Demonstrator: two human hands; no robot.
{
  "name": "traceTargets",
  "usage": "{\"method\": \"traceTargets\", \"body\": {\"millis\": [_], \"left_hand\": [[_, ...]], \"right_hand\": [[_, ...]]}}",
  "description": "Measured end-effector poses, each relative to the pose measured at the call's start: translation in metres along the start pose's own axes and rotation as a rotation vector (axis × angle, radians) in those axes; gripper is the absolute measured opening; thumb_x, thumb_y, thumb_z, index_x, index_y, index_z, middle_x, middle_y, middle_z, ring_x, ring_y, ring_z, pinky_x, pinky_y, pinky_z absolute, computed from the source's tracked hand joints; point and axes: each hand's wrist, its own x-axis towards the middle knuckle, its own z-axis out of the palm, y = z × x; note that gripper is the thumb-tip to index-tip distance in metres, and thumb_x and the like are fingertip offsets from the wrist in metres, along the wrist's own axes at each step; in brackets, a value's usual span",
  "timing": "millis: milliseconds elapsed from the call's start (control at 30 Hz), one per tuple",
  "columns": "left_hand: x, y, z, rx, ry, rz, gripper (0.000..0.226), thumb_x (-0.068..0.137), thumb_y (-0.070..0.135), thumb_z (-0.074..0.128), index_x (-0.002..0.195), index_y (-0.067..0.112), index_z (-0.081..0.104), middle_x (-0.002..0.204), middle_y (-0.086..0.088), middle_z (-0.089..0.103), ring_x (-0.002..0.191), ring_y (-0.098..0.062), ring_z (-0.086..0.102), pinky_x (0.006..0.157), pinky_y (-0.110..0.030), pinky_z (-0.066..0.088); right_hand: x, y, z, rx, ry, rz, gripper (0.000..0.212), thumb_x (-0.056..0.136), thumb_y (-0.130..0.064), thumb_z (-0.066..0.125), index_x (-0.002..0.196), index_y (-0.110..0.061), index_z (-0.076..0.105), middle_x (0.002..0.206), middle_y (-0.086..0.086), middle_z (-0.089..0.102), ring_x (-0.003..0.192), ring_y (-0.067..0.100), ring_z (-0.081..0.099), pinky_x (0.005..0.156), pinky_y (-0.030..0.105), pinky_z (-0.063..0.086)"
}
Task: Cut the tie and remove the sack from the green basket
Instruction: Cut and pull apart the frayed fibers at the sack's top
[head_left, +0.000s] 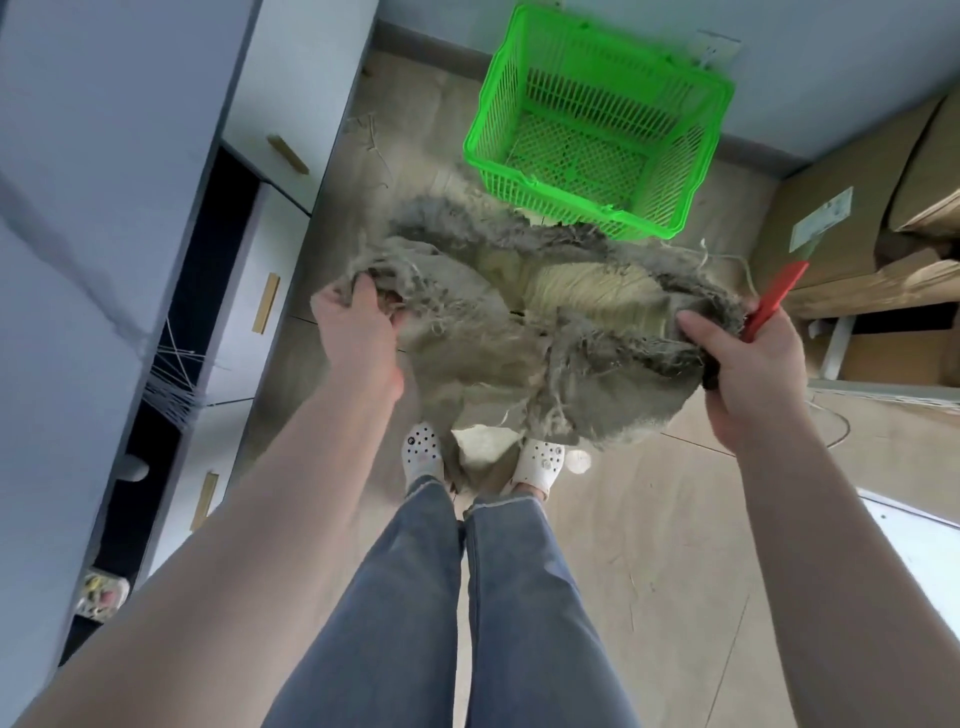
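Note:
A frayed grey-brown burlap sack hangs in the air above my feet, its mouth spread wide between my hands. My left hand grips the sack's left rim. My right hand grips the right rim and also holds a red cutter that sticks up past the fingers. The green plastic basket stands on the floor beyond the sack, near the wall, with nothing inside it. Loose fibres dangle from the sack's edge. No tie can be made out.
White drawers and cabinets run along the left. Cardboard boxes are stacked at the right. Wooden floor lies underfoot, with bits of straw near the basket. My feet in white clogs stand under the sack.

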Motion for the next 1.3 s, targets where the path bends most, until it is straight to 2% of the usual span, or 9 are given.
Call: {"method": "traceTargets", "body": {"millis": [167, 267, 433, 600, 700, 833, 1067, 1200, 1300], "left_hand": [[-0.028, -0.009, 0.016, 0.383, -0.086, -0.227, 0.106, 0.067, 0.059, 0.076, 0.150, 0.026, 0.019, 0.150, -0.005, 0.038, 0.130, -0.033, 0.048, 0.107, -0.054, 0.040], [-0.027, -0.037, 0.027, 0.434, -0.291, -0.535, 0.134, 0.021, 0.085, 0.077, 0.135, 0.018, 0.051, 0.136, -0.012, 0.057, 0.120, -0.036, 0.058, 0.098, -0.053, 0.047], [-0.040, -0.030, 0.039, 0.504, -0.545, -0.628, 0.050, 0.071, 0.051, 0.079, 0.096, 0.008, 0.070, 0.097, -0.010, 0.074, 0.091, -0.025, 0.070, 0.093, -0.044, 0.053], [-0.045, -0.025, 0.037, 0.283, -0.489, -0.468, 0.010, 0.094, 0.015, 0.058, 0.099, 0.011, 0.065, 0.101, -0.012, 0.072, 0.101, -0.029, 0.068, 0.098, -0.046, 0.050], [-0.048, -0.034, 0.035, 0.185, -0.442, -0.326, 0.022, 0.097, 0.003, 0.050, 0.094, 0.019, 0.065, 0.094, -0.009, 0.074, 0.093, -0.026, 0.070, 0.090, -0.041, 0.055], [-0.064, -0.044, 0.036, 0.239, -0.494, -0.224, 0.024, 0.094, -0.002, 0.053, 0.109, 0.014, 0.062, 0.096, -0.009, 0.072, 0.076, -0.017, 0.067, 0.060, -0.026, 0.054], [-0.051, -0.025, 0.025, 0.164, -0.368, -0.182, 0.010, 0.088, 0.008, 0.064, 0.095, 0.015, 0.062, 0.104, -0.014, 0.072, 0.099, -0.030, 0.069, 0.095, -0.049, 0.052], [-0.043, -0.019, 0.025, 0.164, -0.258, -0.096, 0.031, 0.087, 0.025, 0.068, 0.114, 0.014, 0.055, 0.114, -0.009, 0.069, 0.106, -0.029, 0.067, 0.098, -0.049, 0.049], [-0.050, -0.019, 0.023, 0.371, -0.230, 0.107, 0.037, 0.092, 0.029, 0.063, 0.118, 0.022, 0.038, 0.115, 0.002, 0.054, 0.105, -0.017, 0.057, 0.088, -0.024, 0.046]], "right_hand": [[-0.012, -0.001, 0.017, 0.117, -0.144, 0.023, 0.069, 0.061, -0.006, 0.081, 0.118, -0.009, 0.041, 0.095, 0.012, 0.066, 0.087, 0.022, 0.071, 0.089, 0.038, 0.056], [-0.021, -0.001, 0.026, 0.117, -0.228, 0.030, 0.059, 0.067, 0.001, 0.074, 0.112, -0.010, 0.037, 0.090, 0.009, 0.069, 0.084, 0.021, 0.071, 0.082, 0.034, 0.058], [-0.021, -0.005, 0.021, 0.002, -0.326, 0.061, 0.049, 0.062, -0.002, 0.077, 0.093, -0.012, 0.041, 0.085, 0.007, 0.069, 0.079, 0.019, 0.070, 0.073, 0.029, 0.059], [-0.016, -0.010, 0.017, -0.459, 0.291, -0.111, 0.039, 0.082, -0.023, 0.077, 0.093, -0.018, 0.040, 0.107, 0.009, 0.061, 0.077, 0.009, 0.059, 0.068, 0.020, 0.052], [-0.021, -0.008, 0.031, -0.496, 0.293, -0.078, 0.050, 0.074, -0.051, 0.075, 0.089, -0.023, 0.037, 0.091, 0.002, 0.061, 0.082, 0.025, 0.065, 0.081, 0.048, 0.054], [-0.039, 0.006, 0.076, -0.505, -0.009, 0.158, 0.076, 0.044, -0.081, 0.071, 0.087, -0.030, 0.035, 0.102, 0.010, 0.063, 0.087, 0.030, 0.069, 0.076, 0.050, 0.057], [-0.031, 0.016, 0.078, -0.210, 0.067, 0.127, 0.031, 0.090, 0.005, 0.049, 0.088, -0.024, 0.038, 0.083, 0.009, 0.047, 0.070, 0.023, 0.055, 0.073, 0.046, 0.061], [-0.036, 0.018, 0.078, -0.207, 0.004, 0.073, 0.032, 0.094, 0.005, 0.037, 0.090, -0.026, 0.041, 0.074, 0.000, 0.042, 0.059, 0.015, 0.043, 0.051, 0.026, 0.043], [-0.034, 0.020, 0.078, -0.189, -0.009, 0.095, 0.025, 0.094, -0.003, 0.041, 0.089, -0.028, 0.044, 0.070, 0.000, 0.041, 0.056, 0.015, 0.037, 0.050, 0.029, 0.032]]}}
